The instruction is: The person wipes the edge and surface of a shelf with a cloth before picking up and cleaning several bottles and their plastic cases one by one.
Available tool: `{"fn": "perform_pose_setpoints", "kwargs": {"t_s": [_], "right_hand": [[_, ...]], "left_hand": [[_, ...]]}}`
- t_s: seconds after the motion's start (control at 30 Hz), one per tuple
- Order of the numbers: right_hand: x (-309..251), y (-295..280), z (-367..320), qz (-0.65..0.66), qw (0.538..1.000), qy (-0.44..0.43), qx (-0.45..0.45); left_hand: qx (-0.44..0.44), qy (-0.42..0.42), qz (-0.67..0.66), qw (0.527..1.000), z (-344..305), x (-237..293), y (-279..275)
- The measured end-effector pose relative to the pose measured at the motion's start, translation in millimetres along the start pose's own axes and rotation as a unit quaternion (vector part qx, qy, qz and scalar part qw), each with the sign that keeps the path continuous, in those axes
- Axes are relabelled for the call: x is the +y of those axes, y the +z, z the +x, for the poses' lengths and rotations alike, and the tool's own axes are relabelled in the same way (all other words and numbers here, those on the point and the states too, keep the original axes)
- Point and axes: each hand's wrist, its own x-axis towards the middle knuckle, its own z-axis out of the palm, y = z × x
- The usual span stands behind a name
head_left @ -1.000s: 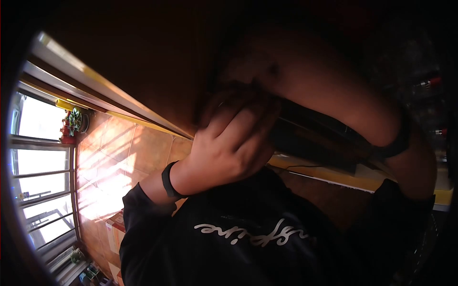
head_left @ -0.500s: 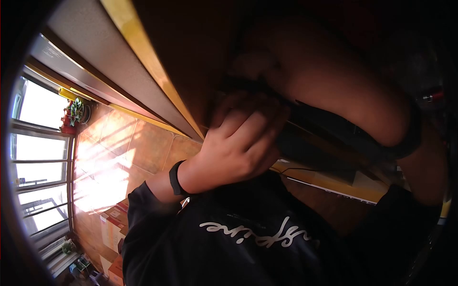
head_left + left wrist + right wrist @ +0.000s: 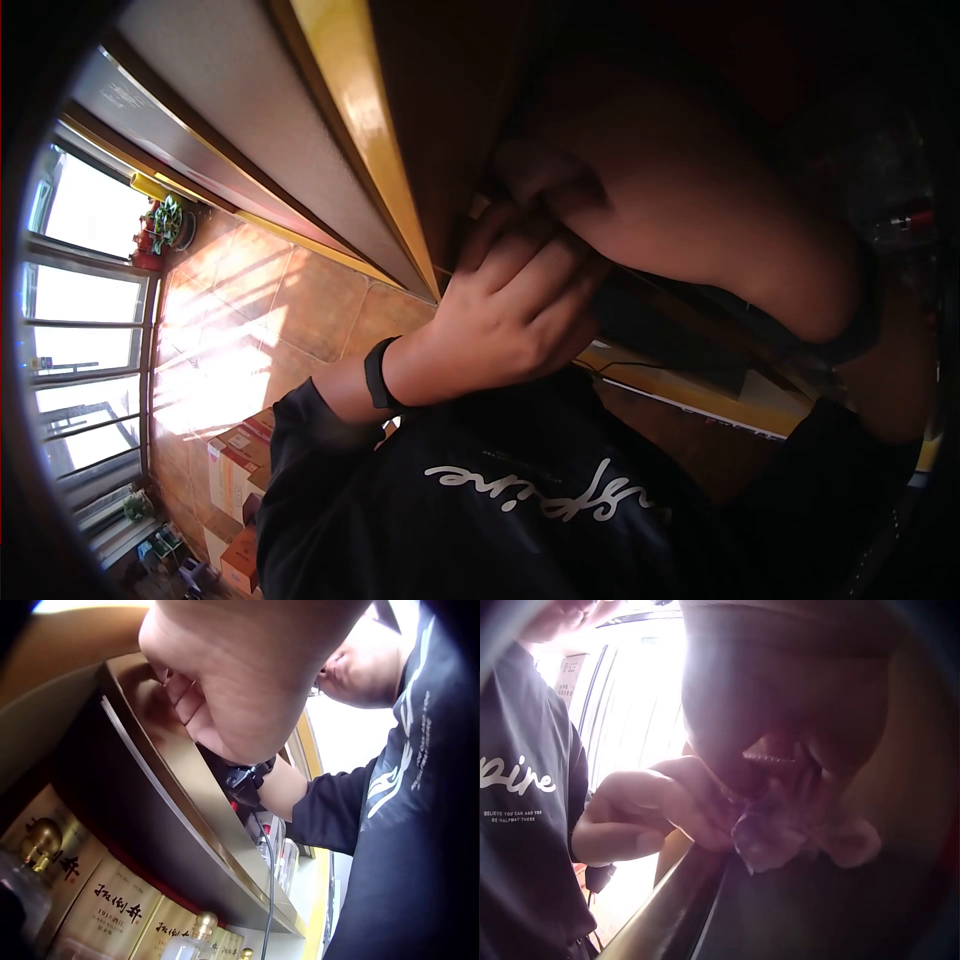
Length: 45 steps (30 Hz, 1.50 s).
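Note:
In the head view my left hand (image 3: 520, 310) reaches up with its fingers bent, their tips hidden beneath the right hand (image 3: 560, 185), which is dim and blurred. The right wrist view shows the right hand (image 3: 787, 712) gripping a crumpled pale wad (image 3: 769, 836), like tissue or thin plastic. Beside it the left hand (image 3: 641, 810) has its fingertips right at the wad's edge, close over a shelf edge (image 3: 656, 922); whether they pinch it I cannot tell. In the left wrist view the left hand (image 3: 240, 675) has curled fingers above the gold-brown shelf edge (image 3: 169, 742).
Gold boxes (image 3: 105, 907) and bottles with round gold stoppers (image 3: 206, 926) stand on the shelf below. A thin cable (image 3: 270, 885) hangs in front. Yellow-edged panels (image 3: 365, 110) rise at the left. Cardboard boxes (image 3: 238, 470) lie on the tiled floor (image 3: 320, 300) near windows.
The head view has swung, so the panels show wider at the left and the hands sit slightly further right in the frame. Both hands stay together.

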Motion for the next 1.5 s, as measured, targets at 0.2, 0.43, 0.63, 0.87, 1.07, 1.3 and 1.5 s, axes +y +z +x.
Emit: {"fn": "perform_pose_setpoints", "kwargs": {"t_s": [0.2, 0.43, 0.63, 0.87, 1.07, 1.3, 1.5], "right_hand": [[7.2, 9.0, -6.4, 0.142, 0.988, 0.03, 0.054], [14.2, -2.0, -4.7, 0.064, 0.996, -0.056, 0.02], [30.6, 8.2, -4.7, 0.105, 0.989, -0.073, 0.073], [31.5, 1.6, 2.4, 0.158, 0.986, 0.007, 0.044], [38.5, 13.9, 6.2, 0.083, 0.995, -0.008, 0.056], [32.7, 4.4, 4.2, 0.201, 0.974, 0.094, 0.052], [28.0, -7.0, -3.3, 0.168, 0.985, 0.037, -0.012]], "left_hand": [[0.009, -0.04, -0.023, 0.999, 8.3, 7.5, 3.1], [-0.007, -0.037, 0.015, 0.999, 10.1, 9.3, 2.1], [-0.026, -0.015, 0.048, 0.998, 9.0, 9.5, 0.4], [-0.019, -0.017, 0.06, 0.998, 11.9, 11.9, 1.1], [-0.02, -0.024, 0.06, 0.998, 9.9, 12.8, 2.9], [-0.027, -0.03, 0.07, 0.997, 10.9, 15.0, -1.9], [-0.02, -0.035, 0.064, 0.997, 4.2, 13.0, 2.1]]}}
